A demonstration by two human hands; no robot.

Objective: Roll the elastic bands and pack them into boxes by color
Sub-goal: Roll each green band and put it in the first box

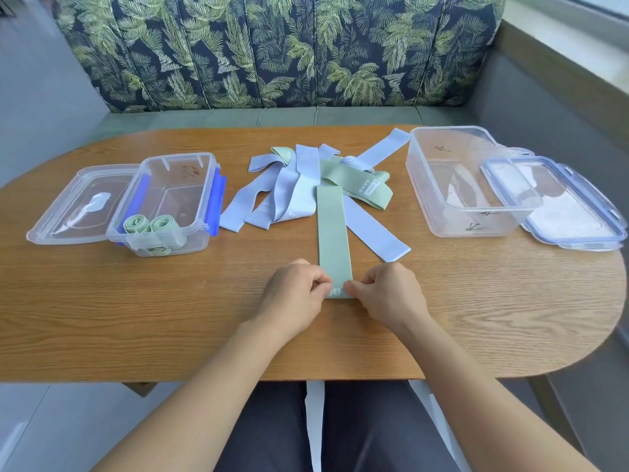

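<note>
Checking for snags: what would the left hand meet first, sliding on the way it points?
Probably the flat sage-green elastic band that the left hand pinches, then the pale blue elastic band beyond.

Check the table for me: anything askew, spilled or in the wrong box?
Nothing stands out. The left box holds only green rolls, the right box holds no bands, and the unrolled bands lie piled between them. The left hand and right hand pinch the near end of a flat green band.
</note>
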